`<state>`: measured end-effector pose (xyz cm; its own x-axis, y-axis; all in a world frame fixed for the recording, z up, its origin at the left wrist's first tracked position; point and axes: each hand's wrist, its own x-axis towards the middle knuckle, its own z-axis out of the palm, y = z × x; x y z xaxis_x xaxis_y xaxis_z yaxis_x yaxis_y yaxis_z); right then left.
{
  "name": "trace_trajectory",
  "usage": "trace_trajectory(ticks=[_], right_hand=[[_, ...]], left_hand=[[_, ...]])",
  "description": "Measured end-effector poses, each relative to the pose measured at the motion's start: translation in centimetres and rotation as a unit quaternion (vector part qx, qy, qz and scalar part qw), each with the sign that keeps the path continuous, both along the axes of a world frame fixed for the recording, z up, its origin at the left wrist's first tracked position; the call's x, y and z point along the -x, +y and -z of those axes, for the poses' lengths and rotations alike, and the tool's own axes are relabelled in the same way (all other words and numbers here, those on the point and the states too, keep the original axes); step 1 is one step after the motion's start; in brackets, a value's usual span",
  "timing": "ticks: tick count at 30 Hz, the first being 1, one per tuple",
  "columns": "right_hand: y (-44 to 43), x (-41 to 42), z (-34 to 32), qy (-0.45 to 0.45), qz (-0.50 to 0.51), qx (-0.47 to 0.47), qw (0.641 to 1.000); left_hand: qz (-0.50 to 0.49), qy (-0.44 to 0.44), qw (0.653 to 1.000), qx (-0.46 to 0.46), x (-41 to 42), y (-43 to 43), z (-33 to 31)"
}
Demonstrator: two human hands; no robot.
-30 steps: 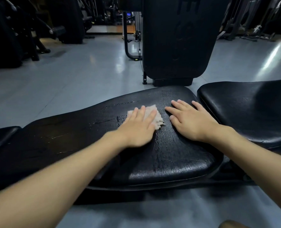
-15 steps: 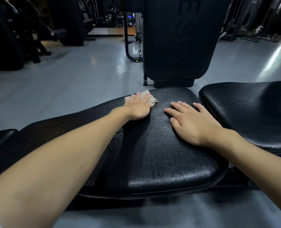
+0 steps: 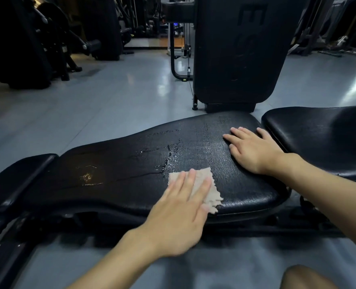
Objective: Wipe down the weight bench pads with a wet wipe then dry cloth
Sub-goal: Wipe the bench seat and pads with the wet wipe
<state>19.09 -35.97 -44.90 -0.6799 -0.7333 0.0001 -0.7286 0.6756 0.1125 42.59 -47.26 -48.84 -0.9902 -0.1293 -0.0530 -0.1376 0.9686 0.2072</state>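
A long black bench pad [image 3: 131, 170] with cracked vinyl stretches across the middle of the view, its right part glistening wet. My left hand [image 3: 179, 213] presses flat, fingers straight, on a beige crumpled wipe [image 3: 206, 184] at the pad's near edge. My right hand [image 3: 254, 150] lies flat with spread fingers on the pad's right end, holding nothing. A second black pad [image 3: 323, 134] sits just to the right, and a small black pad [image 3: 16, 178] at the left end.
A tall black machine housing [image 3: 235, 55] stands on the grey floor right behind the bench. Dark gym machines [image 3: 26, 42] fill the back left, more equipment the back right. The bench's black frame [image 3: 16, 247] runs below the pads. My knee [image 3: 306, 278] shows bottom right.
My left hand has dragged the wipe from the pad's far edge back to its near edge. My right hand has stayed flat on the pad's right end.
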Motion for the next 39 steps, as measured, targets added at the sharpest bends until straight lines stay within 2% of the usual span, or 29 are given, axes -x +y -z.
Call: trace_trajectory(ticks=[3, 5, 8, 13, 19, 25, 29, 34, 39], right_hand=[[-1.2, -0.6, -0.8, 0.072, -0.027, -0.034, 0.996], [-2.5, -1.1, -1.1, 0.033, -0.045, -0.004, 0.998], [-3.5, -1.8, -0.3, -0.043, -0.052, -0.001, 0.998], [-3.3, -1.6, 0.9, -0.037, -0.057, 0.0, 0.998], [-3.4, -1.5, 1.3, -0.034, -0.055, 0.001, 0.998], [-3.5, -1.6, 1.2, -0.026, -0.059, 0.001, 0.998], [-3.6, -1.6, 1.2, -0.023, -0.059, 0.002, 0.998], [-3.6, -1.4, 1.1, -0.029, -0.058, 0.004, 0.998], [-3.8, -1.4, 1.2, -0.035, -0.052, 0.004, 0.998]], left_hand=[[-0.016, 0.032, 0.999, 0.005, -1.5, 0.6, -0.6], [-0.045, 0.061, 0.997, 0.003, -1.3, 0.8, -0.7], [-0.051, 0.045, 0.998, 0.01, -0.3, 1.2, 0.2], [-0.047, 0.002, 0.999, 0.002, 2.2, -0.9, 0.5], [-0.083, -0.039, 0.995, -0.023, 9.9, -6.3, -0.3], [-0.143, -0.053, 0.988, -0.036, 19.6, -12.6, -0.1], [-0.167, -0.052, 0.984, -0.042, 23.2, -15.0, -0.2], [-0.152, -0.048, 0.987, -0.037, 21.8, -14.5, 0.3], [-0.116, -0.051, 0.991, -0.033, 15.1, -11.0, 0.3]])
